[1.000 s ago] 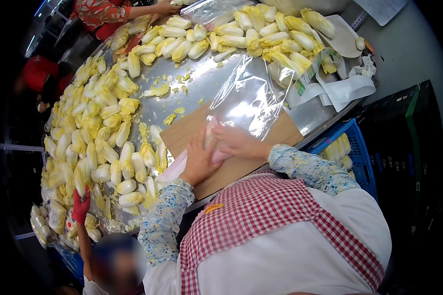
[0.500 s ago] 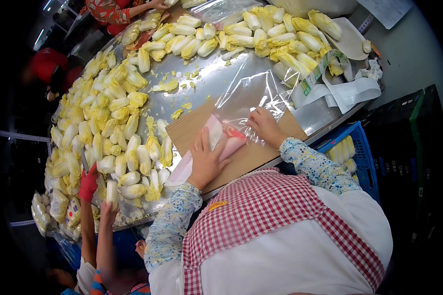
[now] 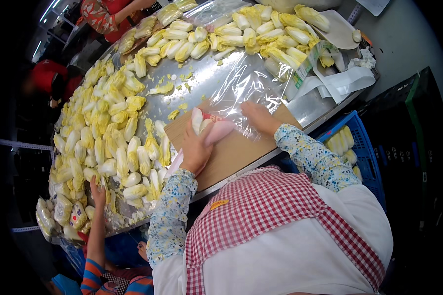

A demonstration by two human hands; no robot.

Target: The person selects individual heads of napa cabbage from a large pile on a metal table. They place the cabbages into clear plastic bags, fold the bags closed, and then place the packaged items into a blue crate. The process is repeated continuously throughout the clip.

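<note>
Over a brown cardboard sheet, my left hand grips a bundle rolled in pink wrapping. The bundle has a red printed patch and pale white parts at its far end; what lies inside is mostly hidden. A pink tail of the wrapping hangs below my left wrist. My right hand is to the right of the bundle, closed at the near edge of a clear plastic film. Its fingertips are slightly blurred. The film spreads away from me over the metal table, creased and shiny.
Napa cabbages heap along the table's left side, with more at the back. White strips lie at the right edge. A blue crate with cabbages stands at my right. A co-worker's hand reaches into the left heap.
My left hand has moved slightly up and left, tilting the pink bundle up. My right hand has shifted a little left. The co-worker's red-gloved hand with a knife has left the heap.
</note>
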